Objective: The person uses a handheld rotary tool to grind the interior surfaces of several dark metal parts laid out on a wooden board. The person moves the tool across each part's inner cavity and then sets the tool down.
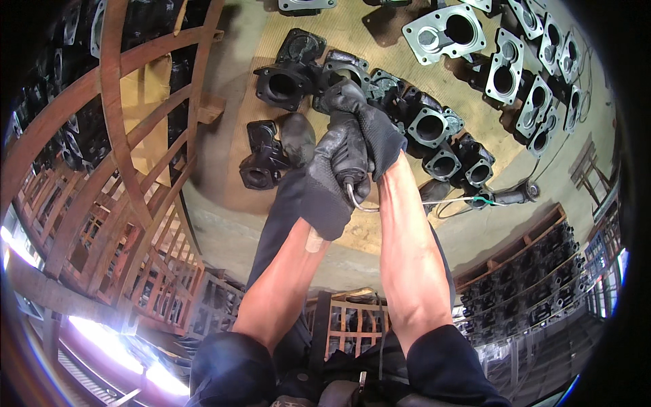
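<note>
Both my hands wear black gloves and are closed round a black corded power tool with a barrel-shaped body. My left hand wraps the rear of the body, near where the pale cord comes out. Further forward, my right hand grips the same tool from the right side. The tool's working end is hidden by the gloves. Just beyond it stands a black metal casting with a round flanged opening, and I cannot tell whether the tool touches it. Another black casting is left of that one.
A smaller casting lies near my left knee. Several flanged castings run off to the right, with machined-face ones beyond. Another tool lies on the floor at right. Left rises a brown slatted crate; black parts are stacked behind right.
</note>
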### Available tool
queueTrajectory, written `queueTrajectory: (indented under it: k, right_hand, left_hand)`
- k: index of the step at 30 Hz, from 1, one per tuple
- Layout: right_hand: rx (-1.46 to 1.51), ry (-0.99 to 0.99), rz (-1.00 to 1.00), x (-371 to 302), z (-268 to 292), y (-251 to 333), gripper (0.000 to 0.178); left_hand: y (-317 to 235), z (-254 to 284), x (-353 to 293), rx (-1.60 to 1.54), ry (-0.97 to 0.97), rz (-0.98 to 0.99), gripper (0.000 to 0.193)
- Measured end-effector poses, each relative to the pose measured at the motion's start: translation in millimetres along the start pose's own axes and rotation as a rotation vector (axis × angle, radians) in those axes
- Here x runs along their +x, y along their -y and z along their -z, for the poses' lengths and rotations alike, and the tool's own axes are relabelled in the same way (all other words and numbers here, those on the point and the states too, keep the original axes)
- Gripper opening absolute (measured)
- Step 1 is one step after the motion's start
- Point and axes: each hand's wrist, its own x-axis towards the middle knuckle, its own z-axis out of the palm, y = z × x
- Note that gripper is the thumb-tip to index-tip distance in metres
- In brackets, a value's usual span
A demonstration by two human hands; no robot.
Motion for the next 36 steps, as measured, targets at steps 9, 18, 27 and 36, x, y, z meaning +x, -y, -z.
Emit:
queueTrajectory:
  k: [9,18,27,36]
  right_hand:
    - [-0.157,-0.068,0.021,-22.9,-3.7,-0.3,0.029]
    - [-0.059,-0.049,0.141,-27.1,-4.7,-7.3,0.031]
    - [-0.073,-0.026,0.075,-35.9,-5.4,0.3,0.032]
    - [-0.363,-0.012,0.171,20.1,55.4,-15.4,0.026]
  left_hand:
    - [8.9,0.2,-23.2,-0.020,-0.035,-0.035,0.026]
    - [10.4,-8.7,-32.9,-0.122,-0.034,0.014,0.022]
    - [12.6,-20.0,-37.6,-0.158,-0.044,0.011,0.025]
    - [7.7,-31.1,-15.4,-0.184,0.044,0.034,0.031]
